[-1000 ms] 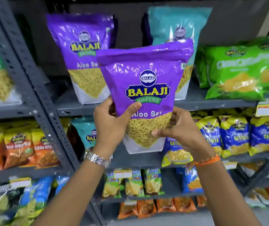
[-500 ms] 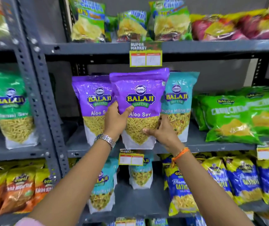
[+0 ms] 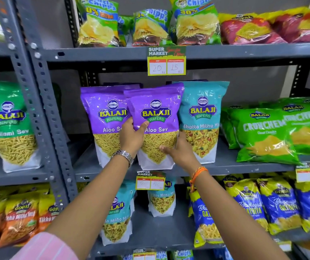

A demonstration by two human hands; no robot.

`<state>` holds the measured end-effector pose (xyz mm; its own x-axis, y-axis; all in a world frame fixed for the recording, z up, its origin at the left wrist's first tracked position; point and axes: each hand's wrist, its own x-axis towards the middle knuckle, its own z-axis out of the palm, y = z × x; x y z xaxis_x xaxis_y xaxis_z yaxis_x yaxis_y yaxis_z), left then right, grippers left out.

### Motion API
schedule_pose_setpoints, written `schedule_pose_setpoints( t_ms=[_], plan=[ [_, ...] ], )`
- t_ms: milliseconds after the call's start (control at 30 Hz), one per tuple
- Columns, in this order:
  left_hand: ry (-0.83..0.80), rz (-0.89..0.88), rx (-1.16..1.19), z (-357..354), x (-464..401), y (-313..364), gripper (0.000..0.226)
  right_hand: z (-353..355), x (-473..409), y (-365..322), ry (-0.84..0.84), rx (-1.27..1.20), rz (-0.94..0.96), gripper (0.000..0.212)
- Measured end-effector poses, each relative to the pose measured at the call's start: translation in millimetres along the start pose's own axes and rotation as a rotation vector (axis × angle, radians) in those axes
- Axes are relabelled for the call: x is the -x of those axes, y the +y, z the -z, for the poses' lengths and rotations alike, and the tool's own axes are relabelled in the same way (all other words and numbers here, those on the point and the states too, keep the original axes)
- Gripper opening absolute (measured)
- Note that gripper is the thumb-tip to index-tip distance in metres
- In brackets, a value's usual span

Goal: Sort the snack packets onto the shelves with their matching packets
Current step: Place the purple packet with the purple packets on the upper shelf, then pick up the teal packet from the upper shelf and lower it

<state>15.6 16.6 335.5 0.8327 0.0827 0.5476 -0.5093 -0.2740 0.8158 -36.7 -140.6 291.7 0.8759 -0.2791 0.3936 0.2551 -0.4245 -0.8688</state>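
A purple Aloo Sev packet (image 3: pixel 155 109) stands upright at the front edge of the grey middle shelf (image 3: pixel 235 167). My left hand (image 3: pixel 131 136) grips its left side, thumb on the front. My right hand (image 3: pixel 178 152) holds its lower right side. It overlaps a matching purple Aloo Sev packet (image 3: pixel 101 113) just to its left. A teal Khatta Mitha Mix packet (image 3: pixel 203 117) stands touching it on the right.
Green Crunchem packets (image 3: pixel 266 136) lie to the right on the same shelf. A green Ratlami Sev packet (image 3: pixel 9 124) stands in the left bay beyond the grey upright (image 3: pixel 43 109). Chips packets (image 3: pixel 193 21) fill the shelf above; teal, blue and orange packets sit below.
The purple packet has gone up and forward from in front of me onto the middle shelf, between its purple match and the teal packet. Both hands stay on it.
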Motion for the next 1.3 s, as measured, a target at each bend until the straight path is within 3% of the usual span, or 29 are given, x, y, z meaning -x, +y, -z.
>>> schedule_pose_setpoints(
  t_ms=[133,300,433,533,633,767,933,1067,1200,1300],
  plan=[
    [-0.015,-0.013,0.012,5,2,2,0.015,-2,1,0,0.035,0.106,0.002,0.070],
    [-0.052,0.059,0.108,15,13,3,0.051,-4,10,-1,0.091,0.153,0.013,0.071],
    [0.041,0.047,0.146,26,34,4,0.055,15,27,7,0.138,0.255,0.082,0.059],
    [0.091,-0.040,0.175,20,56,11,0.042,54,31,19,0.290,0.053,0.062,0.041],
    [-0.043,-0.045,0.243,-7,67,28,0.037,100,20,34,0.452,-0.216,0.094,0.042],
    [-0.218,-0.010,0.222,-52,66,49,0.042,135,-13,55,0.276,-0.271,-0.005,0.066],
    [-0.278,0.043,0.192,-93,56,58,0.058,144,-41,81,-0.046,-0.213,-0.057,0.090],
    [-0.292,0.054,0.139,-112,51,59,0.075,141,-51,90,-0.170,-0.255,-0.068,0.088],
    [-0.258,0.061,0.056,-126,49,60,0.095,146,-51,97,-0.153,-0.273,-0.023,0.076],
    [-0.286,0.100,0.051,-138,44,61,0.098,155,-50,100,-0.136,-0.280,-0.011,0.071]
  ],
)
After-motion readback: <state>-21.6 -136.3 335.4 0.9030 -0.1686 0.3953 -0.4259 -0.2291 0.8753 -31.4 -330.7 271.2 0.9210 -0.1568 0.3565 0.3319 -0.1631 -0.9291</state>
